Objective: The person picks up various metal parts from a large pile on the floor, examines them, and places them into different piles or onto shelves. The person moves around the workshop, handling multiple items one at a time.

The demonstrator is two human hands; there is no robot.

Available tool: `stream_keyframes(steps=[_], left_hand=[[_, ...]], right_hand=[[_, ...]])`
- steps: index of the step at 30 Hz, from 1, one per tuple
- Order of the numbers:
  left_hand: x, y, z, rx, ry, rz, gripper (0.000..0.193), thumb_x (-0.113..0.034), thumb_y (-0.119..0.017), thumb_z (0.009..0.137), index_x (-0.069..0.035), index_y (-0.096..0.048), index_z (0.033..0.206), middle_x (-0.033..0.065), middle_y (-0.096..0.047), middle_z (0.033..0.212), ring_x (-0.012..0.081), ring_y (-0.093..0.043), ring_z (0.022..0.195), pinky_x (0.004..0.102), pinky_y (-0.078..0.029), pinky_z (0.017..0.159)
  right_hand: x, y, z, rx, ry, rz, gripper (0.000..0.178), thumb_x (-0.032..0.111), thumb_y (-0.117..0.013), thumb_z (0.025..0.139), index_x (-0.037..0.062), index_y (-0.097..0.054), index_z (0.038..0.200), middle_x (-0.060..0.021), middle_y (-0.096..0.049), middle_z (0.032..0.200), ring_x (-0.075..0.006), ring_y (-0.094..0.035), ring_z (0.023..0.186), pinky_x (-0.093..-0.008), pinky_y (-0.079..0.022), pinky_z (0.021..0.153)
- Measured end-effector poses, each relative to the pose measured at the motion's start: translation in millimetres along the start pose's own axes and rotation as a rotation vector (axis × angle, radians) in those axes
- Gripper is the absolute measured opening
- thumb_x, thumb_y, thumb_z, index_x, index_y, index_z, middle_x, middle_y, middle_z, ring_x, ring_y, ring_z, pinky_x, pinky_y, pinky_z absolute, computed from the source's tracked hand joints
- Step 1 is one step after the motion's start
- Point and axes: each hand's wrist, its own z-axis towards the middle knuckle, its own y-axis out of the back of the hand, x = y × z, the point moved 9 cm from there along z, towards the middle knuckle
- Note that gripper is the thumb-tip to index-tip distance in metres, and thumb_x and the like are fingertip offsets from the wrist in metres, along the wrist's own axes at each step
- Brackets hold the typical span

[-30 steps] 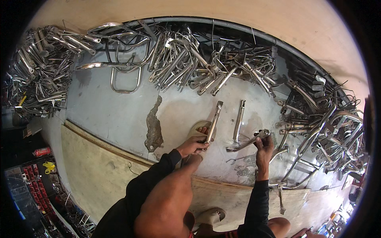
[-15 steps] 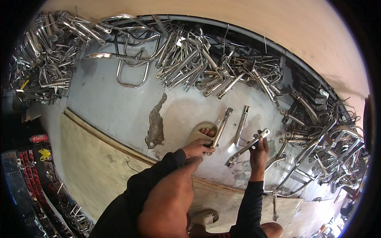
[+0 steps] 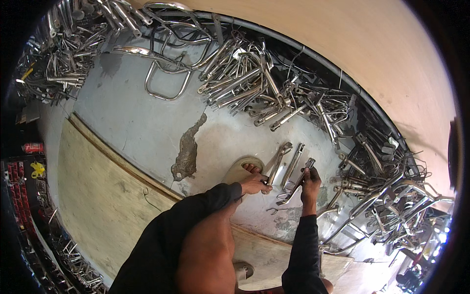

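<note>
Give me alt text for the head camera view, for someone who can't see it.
A person's right hand grips a bent metal bar while the left hand touches another metal bar lying on a grey floor. Heaps of shiny metal parts ring the floor.

Our left hand (image 3: pixel 254 184) grips one metal bracket (image 3: pixel 277 163) on the floor (image 3: pixel 142 122), our right hand (image 3: pixel 310 182) lifts another bracket (image 3: pixel 295 184).

Single head cam, wide fisheye, looks steeply down from above at concrete floor (image 3: pixel 147 122), fairly close.
</note>
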Motion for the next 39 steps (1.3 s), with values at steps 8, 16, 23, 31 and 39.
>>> stream_keyframes(steps=[8,16,23,31,39], left_hand=[[22,-34,4,0.241,0.168,-0.464,0.039,-0.045,-0.074,0.088,-0.009,-0.073,0.103,-0.0017,-0.055,0.067,0.0116,-0.048,0.055,0.0291,-0.036,0.054],[28,-28,-7,0.322,0.267,-0.610,0.041,-0.031,-0.076,0.089,-0.008,-0.068,0.123,-0.0020,-0.058,0.071,0.0069,-0.046,0.053,0.0254,-0.035,0.047],[18,-33,-13,0.528,0.327,-0.973,0.035,-0.018,-0.074,0.094,-0.005,-0.062,0.125,-0.0017,-0.057,0.081,0.0047,-0.045,0.058,0.0220,-0.035,0.047],[14,-23,-13,0.556,0.359,-0.937,0.032,-0.016,-0.068,0.099,-0.005,-0.060,0.127,-0.0032,-0.053,0.083,0.0053,-0.044,0.062,0.0218,-0.035,0.051],[14,-26,-15,0.577,0.370,-1.023,0.049,-0.014,-0.070,0.098,-0.007,-0.054,0.144,-0.0044,-0.052,0.087,0.0055,-0.046,0.065,0.0219,-0.037,0.053]], right_hand=[[-14,-10,-8,-0.057,-0.209,0.313,0.044,0.040,-0.060,0.105,0.0037,-0.062,0.130,-0.0045,-0.064,0.098,-0.0163,-0.061,0.081,-0.0349,-0.052,0.071],[0,-21,-27,-0.003,-0.208,0.389,0.042,0.031,-0.057,0.107,0.0028,-0.058,0.137,-0.0071,-0.064,0.106,-0.0167,-0.062,0.089,-0.0347,-0.056,0.073],[8,-16,-37,0.028,-0.186,0.532,0.043,0.030,-0.055,0.108,-0.0007,-0.055,0.139,-0.0111,-0.065,0.111,-0.0233,-0.066,0.099,-0.0423,-0.059,0.089],[-5,-26,-30,0.073,-0.230,0.678,0.043,0.021,-0.050,0.109,-0.0064,-0.048,0.143,-0.0194,-0.065,0.122,-0.0311,-0.068,0.114,-0.0453,-0.059,0.096],[45,-15,-36,0.181,0.026,1.010,0.041,0.020,-0.047,0.110,-0.0039,-0.048,0.144,-0.0138,-0.067,0.115,-0.0289,-0.068,0.113,-0.0459,-0.052,0.106]])
